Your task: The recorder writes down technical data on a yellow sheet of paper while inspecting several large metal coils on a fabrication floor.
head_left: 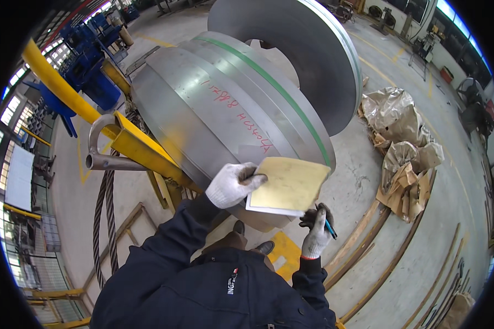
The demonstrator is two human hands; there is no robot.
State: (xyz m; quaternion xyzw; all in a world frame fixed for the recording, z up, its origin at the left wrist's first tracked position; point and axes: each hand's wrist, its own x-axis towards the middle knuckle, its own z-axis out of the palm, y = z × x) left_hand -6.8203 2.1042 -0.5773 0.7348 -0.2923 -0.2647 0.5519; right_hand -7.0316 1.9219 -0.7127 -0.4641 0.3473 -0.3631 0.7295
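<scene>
My left hand (234, 185), in a white knitted glove, is closed on the left edge of a pad of paper (288, 183). Its top sheet is yellowish, and a white edge shows beneath. My right hand (317, 230), gloved with dark, soiled fingertips, has its fingers curled around a blue pen (330, 229) just below the pad's lower right corner. Behind the pad lies a large coil of steel sheet (219, 104) on its side, with a green strap (258, 71) around it and red handwriting on its surface. The pad hides part of the coil.
Another steel coil (335, 66) stands behind. To the left are a yellow steel beam (142, 148) with a hook and pipe, and a wire rope (105, 219). Crumpled wrapping (400, 120) and long wooden strips (389, 257) lie on the floor at right.
</scene>
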